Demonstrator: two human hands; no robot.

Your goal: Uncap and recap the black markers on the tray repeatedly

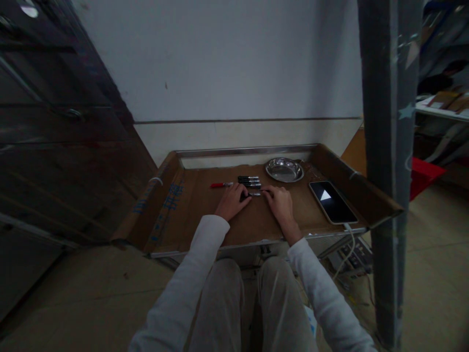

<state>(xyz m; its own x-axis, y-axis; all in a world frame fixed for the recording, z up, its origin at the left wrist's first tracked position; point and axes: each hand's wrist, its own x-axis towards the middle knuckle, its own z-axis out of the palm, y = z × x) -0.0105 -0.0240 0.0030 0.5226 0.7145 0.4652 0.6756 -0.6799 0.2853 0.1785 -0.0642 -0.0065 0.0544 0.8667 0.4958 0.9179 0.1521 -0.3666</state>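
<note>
Right now both hands meet over one black marker point(252, 194) lying on the cardboard-lined worktop point(205, 205), just in front of the steel dish point(285, 169). The left hand point(231, 201) grips the dark end and the right hand point(280, 203) pinches the pale end; whether the cap is on or coming off is hard to tell in this dim view. Left of the dish, a small row of black markers point(249, 181) lies together, and a red marker point(221, 185) sits alone further left. The dish looks empty. A phone point(332, 201) rests right of the dish, nearer the person.
</note>
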